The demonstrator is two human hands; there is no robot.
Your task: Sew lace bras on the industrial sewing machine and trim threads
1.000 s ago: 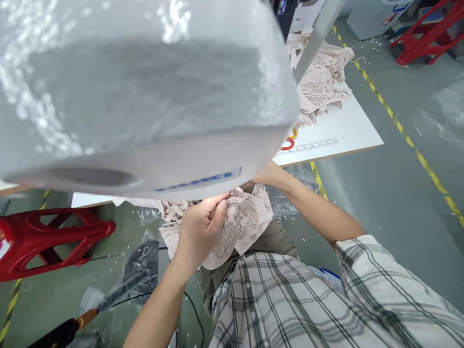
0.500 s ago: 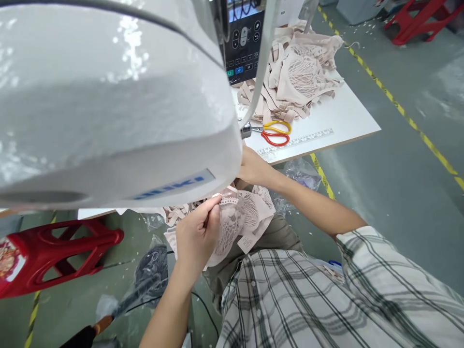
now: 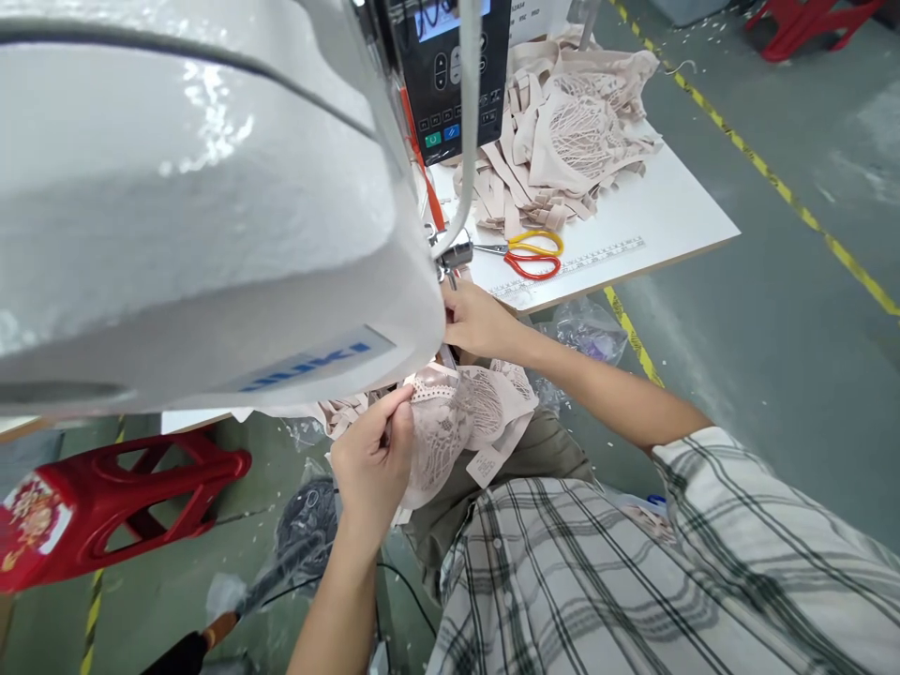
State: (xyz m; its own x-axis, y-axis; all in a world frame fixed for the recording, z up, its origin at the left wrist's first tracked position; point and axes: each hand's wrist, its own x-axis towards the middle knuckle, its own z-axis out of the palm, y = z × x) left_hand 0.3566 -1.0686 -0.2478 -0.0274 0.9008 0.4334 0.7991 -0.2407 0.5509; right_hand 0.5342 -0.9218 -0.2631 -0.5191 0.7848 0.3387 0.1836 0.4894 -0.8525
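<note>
Just below centre, my left hand [image 3: 371,455] pinches lace [image 3: 437,445]; in mid-frame, I cannot tell whether my right hand [image 3: 482,322] grips anything.

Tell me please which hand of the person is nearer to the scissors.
The right hand: it is beside the white machine, just below and left of the scissors in the picture. The left hand is farther off, lower and more left, pinching the lace garment.

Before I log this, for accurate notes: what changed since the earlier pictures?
The view shifted: the sewing machine sits further left in frame, uncovering the control panel, scissors and more of the right hand. The left hand still pinches the lace garment; the scissors lie unmoved.
</note>
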